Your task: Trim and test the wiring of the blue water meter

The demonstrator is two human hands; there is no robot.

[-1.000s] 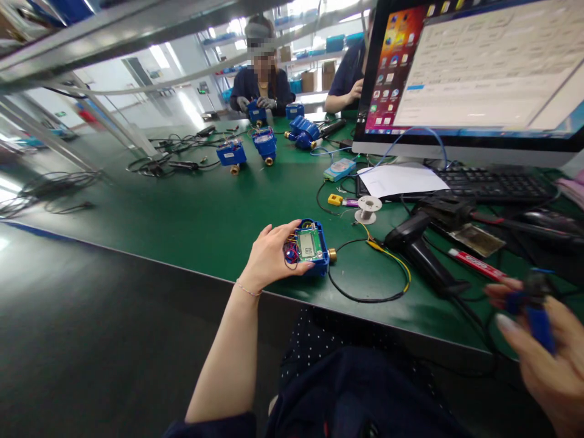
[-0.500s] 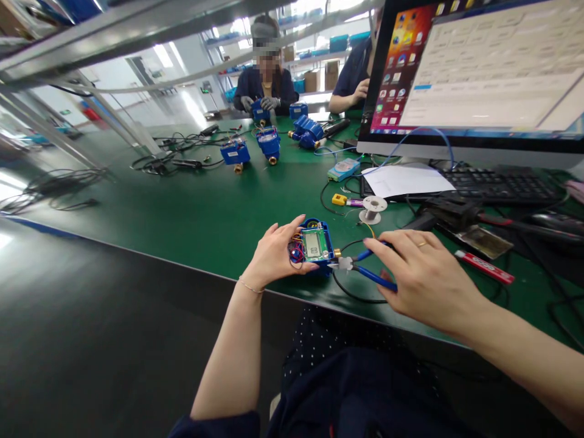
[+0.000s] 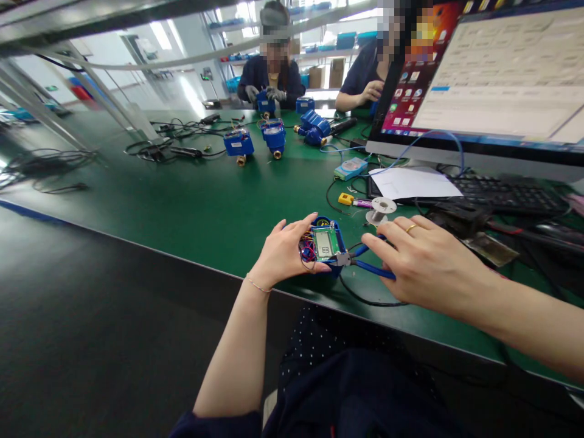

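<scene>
Blue plastic, open-topped meter unit sat by the front edge of the green-topped desk, grey LCD panel facing up. On my feed the left hand had it braced: thumb on the near side, fingers over the far side, moderately wide span, thin red and yellow wires beside the palm. Right hand was wrapped round blue-handled metal pliers, handles slightly apart, nose at the unit's near right corner.

I read the step as plier work at that corner, either lining up or biting; couldn't tell which. Next move, I judged, called for a firm left brace and tips clear of the thumb and green circuit board before any squeeze.

Hard to see: what the nose had between its tips, if anything. Left hand covered the unit's left wall and some wiring. LCD characters too small to trust. Black cable along the front edge ran out of sight under the right hand. White plastic spool was partly covered by the knuckles. Black-framed monitor at the back was cut off top and right, text unreadable.
</scene>
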